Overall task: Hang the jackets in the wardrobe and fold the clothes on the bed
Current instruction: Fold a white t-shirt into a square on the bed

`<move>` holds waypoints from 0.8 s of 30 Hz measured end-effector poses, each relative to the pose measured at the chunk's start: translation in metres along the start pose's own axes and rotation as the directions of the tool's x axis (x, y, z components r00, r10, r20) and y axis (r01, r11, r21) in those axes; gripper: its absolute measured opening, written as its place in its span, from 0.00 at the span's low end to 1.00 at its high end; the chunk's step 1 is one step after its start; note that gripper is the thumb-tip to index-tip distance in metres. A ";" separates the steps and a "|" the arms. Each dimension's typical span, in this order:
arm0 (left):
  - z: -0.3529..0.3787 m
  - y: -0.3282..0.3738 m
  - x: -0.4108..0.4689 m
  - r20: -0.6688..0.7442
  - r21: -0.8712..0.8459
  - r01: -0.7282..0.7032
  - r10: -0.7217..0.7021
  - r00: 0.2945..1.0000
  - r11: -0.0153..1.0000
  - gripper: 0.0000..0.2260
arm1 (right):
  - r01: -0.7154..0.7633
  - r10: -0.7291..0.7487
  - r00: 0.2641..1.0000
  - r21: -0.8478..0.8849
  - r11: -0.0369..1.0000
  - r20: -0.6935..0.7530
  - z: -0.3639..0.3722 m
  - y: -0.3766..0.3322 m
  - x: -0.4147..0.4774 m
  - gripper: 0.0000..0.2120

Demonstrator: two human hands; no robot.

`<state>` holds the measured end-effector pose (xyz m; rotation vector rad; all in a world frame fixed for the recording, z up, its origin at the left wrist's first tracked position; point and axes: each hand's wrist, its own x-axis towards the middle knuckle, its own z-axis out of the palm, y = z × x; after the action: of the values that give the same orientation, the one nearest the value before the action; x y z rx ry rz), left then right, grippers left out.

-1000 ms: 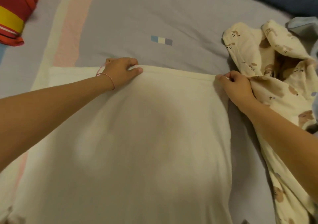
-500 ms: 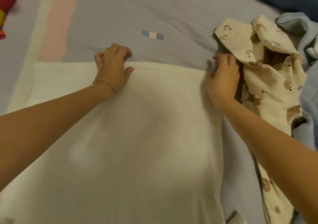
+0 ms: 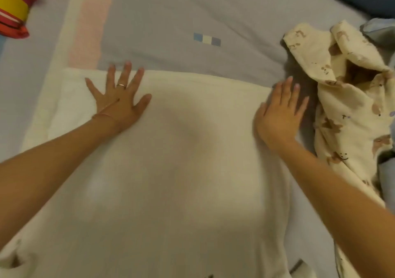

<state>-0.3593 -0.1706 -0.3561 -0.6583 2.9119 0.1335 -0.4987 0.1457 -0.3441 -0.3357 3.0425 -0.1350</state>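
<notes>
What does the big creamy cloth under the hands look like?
The cream cloth is plain, soft-looking fabric, spread flat on the grey bed sheet, filling most of the view. Its far edge runs straight. The left hand presses flat on it, fingers spread; the right hand lies flat at its right edge. A crumpled animal-print garment lies beside it on the right.
</notes>
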 end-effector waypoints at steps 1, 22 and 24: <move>0.000 0.003 0.003 0.007 -0.023 0.014 -0.014 1.000 1.000 0.27 | 0.063 -0.061 0.998 0.064 0.996 -0.024 -0.002 -0.024 -0.016 0.31; -0.071 -0.149 0.027 0.143 -0.565 0.125 -0.052 0.988 0.815 0.09 | 0.135 -0.137 0.990 0.093 0.987 0.022 0.040 -0.199 -0.028 0.28; -0.080 -0.153 0.033 0.067 -0.630 0.115 -0.094 0.993 0.768 0.08 | 0.132 -0.135 0.990 0.093 0.987 0.028 0.040 -0.200 -0.027 0.28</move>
<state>-0.3324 -0.3312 -0.2911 -0.8876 2.7520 1.1425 -0.4259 -0.0456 -0.3627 -0.5297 2.9675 -0.2721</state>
